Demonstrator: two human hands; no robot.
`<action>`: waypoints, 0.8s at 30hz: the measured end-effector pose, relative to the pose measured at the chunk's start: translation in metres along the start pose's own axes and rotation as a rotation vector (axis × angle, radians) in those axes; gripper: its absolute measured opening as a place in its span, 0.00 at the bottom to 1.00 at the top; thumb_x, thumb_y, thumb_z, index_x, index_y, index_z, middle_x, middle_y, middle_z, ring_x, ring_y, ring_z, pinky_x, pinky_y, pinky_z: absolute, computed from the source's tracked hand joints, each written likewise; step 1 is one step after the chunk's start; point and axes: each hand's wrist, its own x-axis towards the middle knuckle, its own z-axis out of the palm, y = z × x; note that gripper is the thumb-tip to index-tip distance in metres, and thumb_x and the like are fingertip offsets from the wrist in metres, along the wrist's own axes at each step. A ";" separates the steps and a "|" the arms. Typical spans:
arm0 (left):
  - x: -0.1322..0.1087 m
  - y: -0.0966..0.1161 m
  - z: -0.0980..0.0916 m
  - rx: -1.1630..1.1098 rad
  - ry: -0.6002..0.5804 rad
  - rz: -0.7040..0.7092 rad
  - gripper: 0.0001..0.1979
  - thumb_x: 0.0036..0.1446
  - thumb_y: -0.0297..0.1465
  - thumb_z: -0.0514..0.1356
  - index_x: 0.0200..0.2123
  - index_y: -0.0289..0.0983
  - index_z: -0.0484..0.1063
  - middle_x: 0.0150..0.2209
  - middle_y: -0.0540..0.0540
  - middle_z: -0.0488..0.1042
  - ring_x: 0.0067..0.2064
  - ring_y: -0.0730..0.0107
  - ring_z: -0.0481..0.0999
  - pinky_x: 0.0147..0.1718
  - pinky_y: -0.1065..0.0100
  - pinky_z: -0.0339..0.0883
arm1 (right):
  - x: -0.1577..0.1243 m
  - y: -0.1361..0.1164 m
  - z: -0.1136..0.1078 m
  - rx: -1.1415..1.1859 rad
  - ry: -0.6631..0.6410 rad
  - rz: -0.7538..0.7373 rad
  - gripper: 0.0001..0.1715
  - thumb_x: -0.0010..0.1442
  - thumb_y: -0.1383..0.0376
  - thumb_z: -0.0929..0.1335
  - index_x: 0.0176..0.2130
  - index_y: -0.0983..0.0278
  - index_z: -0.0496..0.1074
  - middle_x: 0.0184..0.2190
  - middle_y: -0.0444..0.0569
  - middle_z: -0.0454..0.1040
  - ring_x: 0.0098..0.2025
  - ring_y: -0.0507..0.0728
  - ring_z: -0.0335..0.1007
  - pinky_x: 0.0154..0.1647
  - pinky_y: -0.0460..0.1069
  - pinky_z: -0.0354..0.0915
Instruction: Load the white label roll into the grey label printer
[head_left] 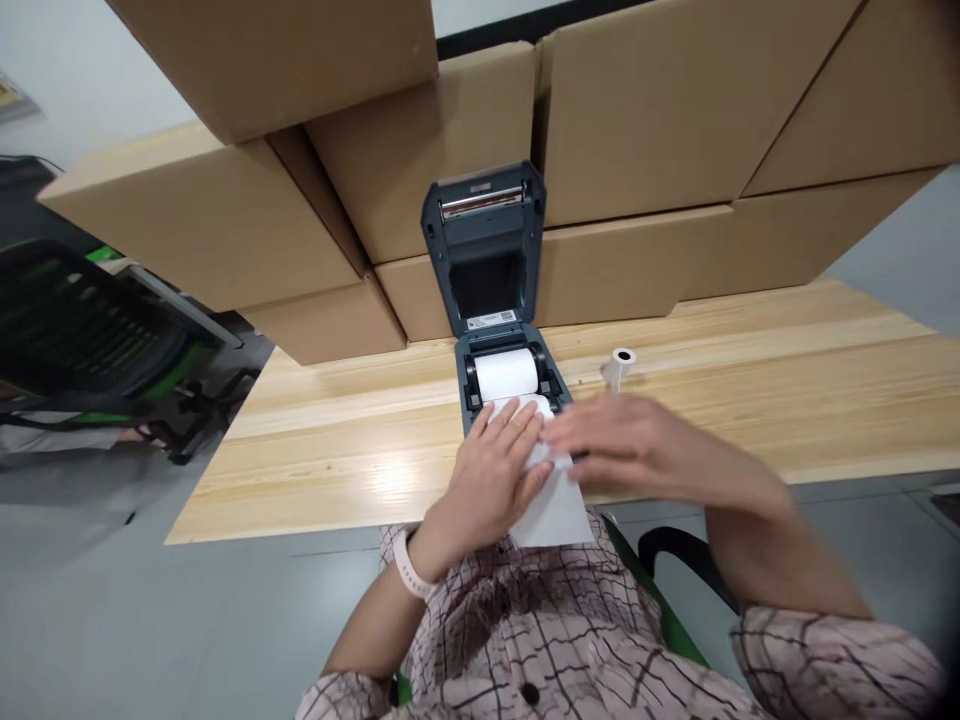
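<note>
A dark grey label printer (489, 270) stands open on the wooden table (750, 400), its lid tipped back against the boxes. A white paper roll (507, 373) sits inside it. A strip of white paper (556, 510) runs from the roll over the printer's front edge toward me. My left hand (491, 475) lies on that strip, fingers flat and together, pressing it down. My right hand (637, 445) is over the strip's right side, blurred by motion, fingertips at the paper's edge. Whether it pinches the paper is unclear.
An empty white roll core (619, 366) lies on the table right of the printer. Stacked cardboard boxes (675, 130) fill the back of the table. A dark chair (82, 330) with green parts stands at the left. A green-edged chair (675, 590) is under me.
</note>
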 end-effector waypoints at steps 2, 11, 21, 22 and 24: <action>-0.010 0.019 0.004 0.066 0.013 -0.001 0.29 0.77 0.41 0.53 0.72 0.30 0.63 0.73 0.32 0.70 0.75 0.46 0.68 0.74 0.42 0.65 | 0.031 0.027 -0.030 -0.021 0.292 0.087 0.16 0.77 0.52 0.68 0.51 0.57 0.83 0.49 0.47 0.87 0.51 0.59 0.85 0.57 0.59 0.79; -0.049 0.053 0.006 0.076 0.149 0.022 0.29 0.72 0.29 0.59 0.72 0.29 0.63 0.71 0.35 0.73 0.75 0.51 0.68 0.71 0.46 0.70 | 0.189 0.136 -0.076 0.553 0.384 0.398 0.46 0.81 0.43 0.44 0.69 0.66 0.68 0.64 0.53 0.78 0.68 0.61 0.74 0.71 0.59 0.67; -0.058 0.030 0.005 -0.191 0.900 -0.241 0.32 0.68 0.28 0.60 0.74 0.45 0.66 0.76 0.47 0.66 0.77 0.54 0.64 0.76 0.46 0.60 | 0.010 0.027 0.026 0.190 0.333 0.102 0.24 0.80 0.49 0.61 0.62 0.47 0.80 0.67 0.44 0.78 0.74 0.64 0.68 0.80 0.72 0.55; -0.050 0.025 0.005 -0.266 0.909 -0.321 0.33 0.69 0.31 0.61 0.75 0.47 0.63 0.79 0.47 0.60 0.80 0.52 0.57 0.79 0.44 0.52 | 0.000 0.020 0.040 0.136 0.371 0.109 0.23 0.80 0.53 0.61 0.66 0.46 0.76 0.71 0.43 0.74 0.76 0.64 0.65 0.80 0.71 0.54; -0.034 0.015 0.007 -0.523 0.813 -0.522 0.40 0.69 0.38 0.65 0.79 0.52 0.54 0.83 0.49 0.48 0.84 0.49 0.44 0.81 0.42 0.43 | -0.014 0.011 0.062 0.125 0.452 0.157 0.26 0.80 0.58 0.63 0.71 0.43 0.69 0.76 0.41 0.66 0.79 0.62 0.59 0.80 0.69 0.55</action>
